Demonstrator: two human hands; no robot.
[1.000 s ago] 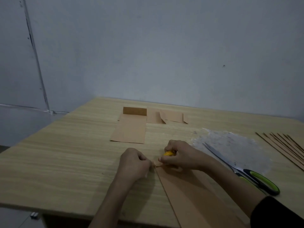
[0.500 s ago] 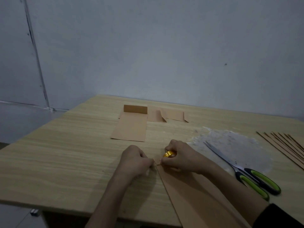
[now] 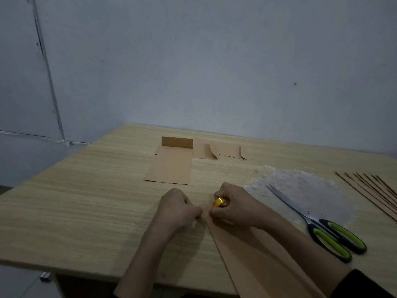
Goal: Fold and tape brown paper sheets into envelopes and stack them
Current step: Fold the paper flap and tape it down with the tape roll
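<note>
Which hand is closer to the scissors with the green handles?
The right hand. It grips the yellow tape roll just left of the scissors; the left hand lies farther left, beyond the right hand.

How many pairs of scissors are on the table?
1. The scissors lie right of the right hand, blades on the clear plastic sheet, green handles toward the person. None seems hidden.

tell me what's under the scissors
A crinkled clear plastic sheet lies under the blades of the scissors, itself on the wooden table. Whether it reaches under the green handles is hard to tell.
</note>
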